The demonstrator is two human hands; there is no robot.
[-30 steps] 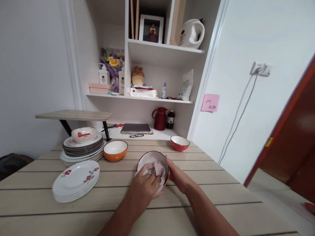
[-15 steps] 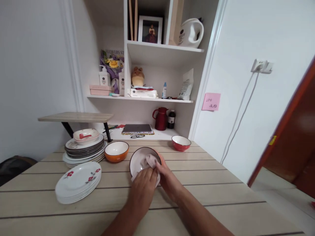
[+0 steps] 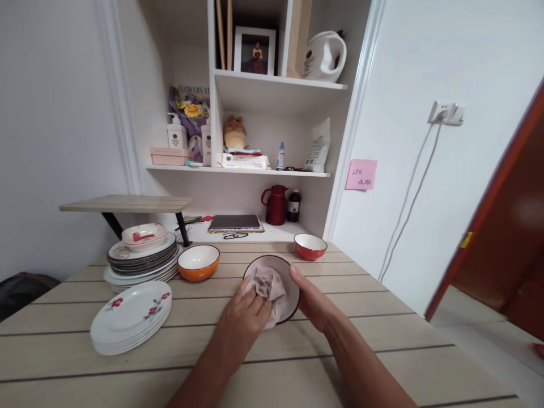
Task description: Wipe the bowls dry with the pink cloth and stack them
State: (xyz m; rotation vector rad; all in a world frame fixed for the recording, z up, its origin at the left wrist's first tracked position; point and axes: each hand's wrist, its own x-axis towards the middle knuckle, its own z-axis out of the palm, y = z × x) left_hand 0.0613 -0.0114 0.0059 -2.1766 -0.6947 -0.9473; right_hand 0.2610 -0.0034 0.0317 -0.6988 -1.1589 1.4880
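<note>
- As we set this moment against half a second ago, our left hand has slid a little to the right. The bowl has gone with it and now sits further right over the table, with its open side tipped toward us.
- Back then the cloth was bunched at the bowl's upper right edge; now it lies across the middle and spills over the near lip.
- Our left fingers are bent and close together, pressing down on the cloth and pinning it against the inside of the bowl.
- Our right hand, mostly hidden behind the left before, now shows plainly at the bowl's right side. Its thumb lies along the rim and its other fingers are out of sight beneath, so it cups the bowl half closed.
- The bowl stays tilted between both hands near the table's middle; we cannot tell whether its lower edge touches the wood.
- To the left lies a stack of flowered plates, unmoved.
- Beyond it stand an orange bowl and a taller pile of plates.
- Farthest, at the table's back edge, sits a red bowl.
</note>
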